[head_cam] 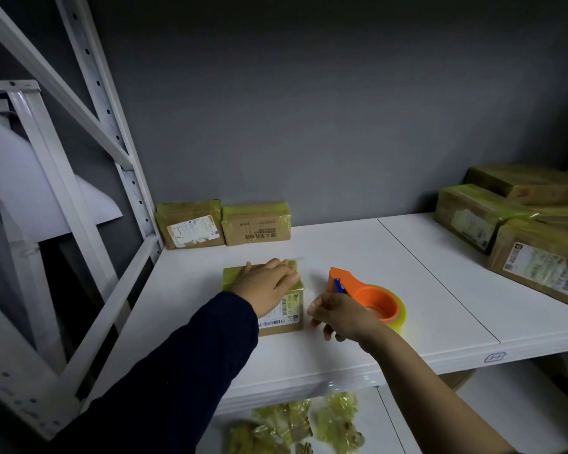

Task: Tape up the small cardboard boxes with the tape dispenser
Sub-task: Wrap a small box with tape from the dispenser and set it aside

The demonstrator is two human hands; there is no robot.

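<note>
A small cardboard box [294,317] with a white barcode label sits on the white shelf [358,257], yellowish tape over its top. My left hand [268,286] lies flat on the box top with straight fingers. Just right of the box stands the orange tape dispenser [371,298] with its yellowish tape roll, resting on the shelf. My right hand [340,317] is at the near side of the dispenser, fingers curled downward; whether it grips the dispenser is unclear.
Two taped boxes [223,224] stand against the grey back wall. Several taped boxes [522,224] are stacked at the right. A white rack frame [79,191] rises on the left. Crumpled tape scraps [302,424] lie on the lower shelf.
</note>
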